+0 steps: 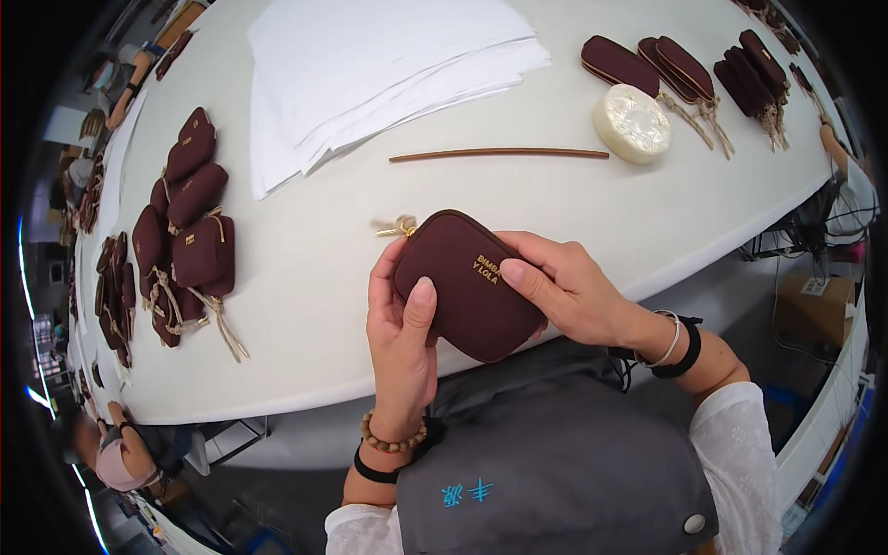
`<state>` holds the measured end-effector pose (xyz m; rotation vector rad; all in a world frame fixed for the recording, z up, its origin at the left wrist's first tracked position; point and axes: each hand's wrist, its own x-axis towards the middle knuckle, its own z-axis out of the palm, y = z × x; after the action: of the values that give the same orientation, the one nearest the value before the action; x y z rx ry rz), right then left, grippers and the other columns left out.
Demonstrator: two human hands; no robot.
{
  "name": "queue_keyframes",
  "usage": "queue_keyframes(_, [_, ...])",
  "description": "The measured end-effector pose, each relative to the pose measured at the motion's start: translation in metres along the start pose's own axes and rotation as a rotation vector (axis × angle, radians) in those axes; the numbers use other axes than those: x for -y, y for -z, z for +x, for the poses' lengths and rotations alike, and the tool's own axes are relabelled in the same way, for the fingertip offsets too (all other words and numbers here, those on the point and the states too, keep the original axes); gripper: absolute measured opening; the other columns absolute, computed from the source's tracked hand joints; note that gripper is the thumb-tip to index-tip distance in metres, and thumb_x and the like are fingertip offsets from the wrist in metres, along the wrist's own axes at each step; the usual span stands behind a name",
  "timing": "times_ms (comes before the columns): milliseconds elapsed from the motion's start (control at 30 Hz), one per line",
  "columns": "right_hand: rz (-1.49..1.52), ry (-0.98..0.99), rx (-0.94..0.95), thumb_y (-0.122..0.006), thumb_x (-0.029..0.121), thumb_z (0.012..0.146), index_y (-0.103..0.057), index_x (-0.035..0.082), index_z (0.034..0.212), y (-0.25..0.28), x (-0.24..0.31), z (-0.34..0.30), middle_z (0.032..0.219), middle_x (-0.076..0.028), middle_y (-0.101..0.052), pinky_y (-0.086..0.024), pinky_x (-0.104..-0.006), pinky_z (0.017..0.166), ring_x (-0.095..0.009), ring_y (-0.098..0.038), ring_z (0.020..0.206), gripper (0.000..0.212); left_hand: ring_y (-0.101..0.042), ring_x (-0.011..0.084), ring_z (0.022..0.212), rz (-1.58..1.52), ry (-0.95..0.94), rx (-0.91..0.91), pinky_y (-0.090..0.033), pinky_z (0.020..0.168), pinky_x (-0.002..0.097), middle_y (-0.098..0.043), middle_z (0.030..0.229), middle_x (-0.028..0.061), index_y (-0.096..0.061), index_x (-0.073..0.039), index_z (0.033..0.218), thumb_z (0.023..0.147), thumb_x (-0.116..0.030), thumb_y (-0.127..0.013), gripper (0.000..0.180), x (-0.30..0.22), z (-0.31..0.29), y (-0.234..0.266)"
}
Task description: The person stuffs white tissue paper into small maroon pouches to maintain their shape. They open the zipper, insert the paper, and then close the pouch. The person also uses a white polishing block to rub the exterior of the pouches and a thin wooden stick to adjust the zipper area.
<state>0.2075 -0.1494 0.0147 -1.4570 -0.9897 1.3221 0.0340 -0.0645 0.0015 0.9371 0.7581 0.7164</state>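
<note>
Between my hands, at the table's near edge, is a dark maroon zip pouch (pixel 462 287) with rounded corners and small gold lettering. My left hand (pixel 404 319) grips its left side, the thumb pressed on the front face. On the right side my right hand (pixel 560 282) holds it, with the thumb beside the lettering and the fingers behind. A beige cord pull (pixel 396 226) with a gold fitting sticks out from the pouch's upper left corner. The pouch's back and most of my fingers behind it are hidden.
Several maroon pouches (pixel 196 245) lie piled on the left. Loose white sheets (pixel 388 74) cover the far middle, above a thin brown stick (pixel 499 154). A cream roll (pixel 632 124) sits before more pouches (pixel 622 67) at far right. Other people work around the white table (pixel 305 342).
</note>
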Motion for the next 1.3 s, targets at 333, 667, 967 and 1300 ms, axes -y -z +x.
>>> queue_keyframes(333, [0.312,-0.050,-0.004,-0.068,0.011,0.088,-0.040,-0.002,0.135,-0.014,-0.001,-0.005,0.108,-0.014,-0.062,-0.055,-0.0271,0.072,-0.015,-0.063,0.090,0.056,-0.044,0.0202,0.127,-0.152,-0.060,-0.031,-0.041,0.105,0.0370,-0.041,0.140,0.0101,-0.020,-0.010,0.147,0.087,-0.007,-0.068,0.077,-0.003,-0.003,0.006])
queue_keyframes(667, [0.271,0.152,0.005,-0.068,0.008,0.087,-0.018,0.002,0.146,-0.030,-0.012,-0.004,0.134,-0.017,-0.044,-0.057,-0.0293,0.076,-0.020,-0.061,0.102,0.078,-0.043,0.0232,0.128,-0.085,-0.073,0.013,-0.046,0.100,0.0387,-0.036,0.143,0.0114,-0.013,-0.013,0.150,0.086,-0.006,-0.067,0.083,-0.003,-0.009,0.003])
queue_keyframes(967, [0.422,-0.033,0.022,-0.044,0.027,0.101,-0.021,0.002,0.145,-0.025,0.004,-0.005,0.127,-0.017,-0.050,-0.059,-0.0313,0.066,-0.022,-0.066,0.080,0.056,-0.066,0.0193,0.101,-0.051,-0.009,-0.024,-0.061,0.075,0.0323,-0.054,0.131,0.0128,-0.030,-0.010,0.145,0.102,-0.027,-0.039,0.047,-0.014,-0.011,0.018])
queue_keyframes(1300, [0.363,-0.034,0.036,-0.047,0.025,0.101,-0.024,-0.001,0.142,-0.024,0.003,-0.003,0.121,-0.016,-0.053,-0.059,-0.0286,0.063,-0.018,-0.065,0.084,0.054,-0.067,0.0192,0.095,-0.004,0.026,-0.004,-0.061,0.074,0.0324,-0.057,0.123,0.0117,-0.038,-0.009,0.139,0.098,-0.018,-0.049,0.043,-0.015,-0.013,0.023])
